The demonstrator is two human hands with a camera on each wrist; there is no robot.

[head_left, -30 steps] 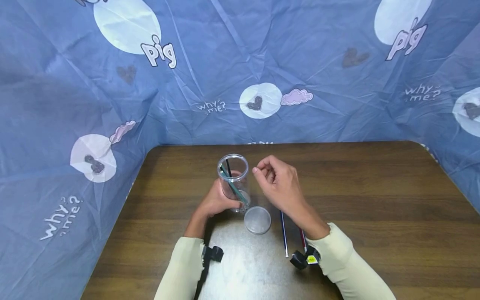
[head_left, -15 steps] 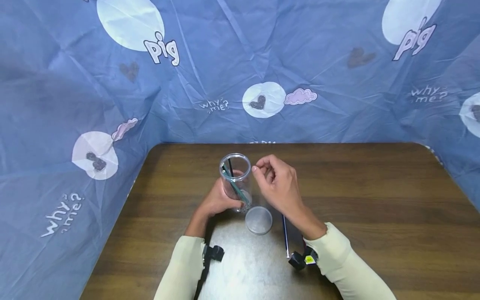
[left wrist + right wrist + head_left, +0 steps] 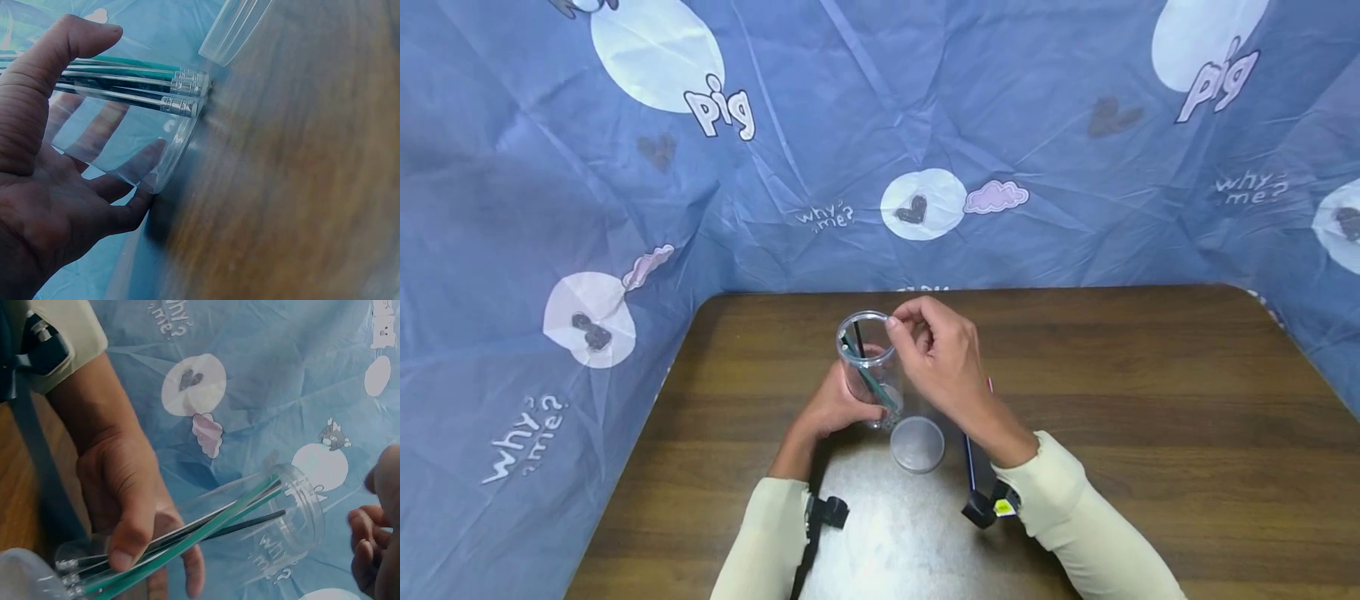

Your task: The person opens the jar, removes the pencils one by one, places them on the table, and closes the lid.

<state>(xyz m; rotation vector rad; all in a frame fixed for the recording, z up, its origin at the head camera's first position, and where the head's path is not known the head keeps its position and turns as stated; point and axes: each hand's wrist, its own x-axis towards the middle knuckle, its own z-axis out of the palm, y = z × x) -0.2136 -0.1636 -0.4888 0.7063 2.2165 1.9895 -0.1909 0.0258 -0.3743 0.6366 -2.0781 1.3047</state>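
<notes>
A clear plastic jar [image 3: 867, 358] stands upright on the wooden table [image 3: 1150, 400] with several green and black pencils [image 3: 863, 367] leaning inside it. My left hand [image 3: 841, 402] grips the jar's lower part, thumb and fingers wrapped round it [image 3: 125, 144]. My right hand [image 3: 904, 327] hovers at the jar's rim, fingers curled, with nothing seen between them. In the right wrist view those fingers [image 3: 374, 550] sit just off the open mouth of the jar [image 3: 281, 519]. The pencils' eraser ends [image 3: 181, 94] rest on the jar's bottom.
The jar's round clear lid [image 3: 917, 444] lies on the table just in front of the jar. A blue pencil [image 3: 968, 457] and a red pencil [image 3: 990, 385] lie under my right forearm. Blue printed cloth [image 3: 880, 125] walls in the table's back and sides.
My right hand has moved left and a little forward, from beside the jar to its rim. My left hand and the jar have stayed put.
</notes>
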